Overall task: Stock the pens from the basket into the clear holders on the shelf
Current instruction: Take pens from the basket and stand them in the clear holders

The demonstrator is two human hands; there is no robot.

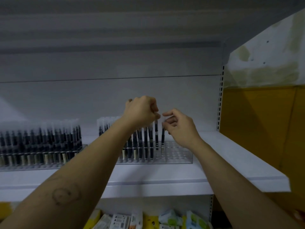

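Head view: above packets (pixel 148 219) on the lower tier, two bare forearms (pixel 85 162) reach to the white shelf (pixel 231 154), where the right hand (pixel 179 128) pinches a pen (pixel 163 135) standing in the clear holder (pixel 178 156); the left hand (pixel 142 111) clenches the neighbouring pen (pixel 156 131), beside stocked rows (pixel 140 141).

White metal shelf (pixel 231 156) unit, plain white back panel (pixel 99 100) with one thin horizontal seam across it. Slotted upright (pixel 220 100) runs down the right edge of the panel. Wall (pixel 267 60) to the right: upper part white, patchy and stained, a few small holes; lower part (pixel 257 121) ochre yellow. Lower tier holds mixed packets (pixel 148 219), yellow, white, green. Light dim, cool, soft shadows on the board.
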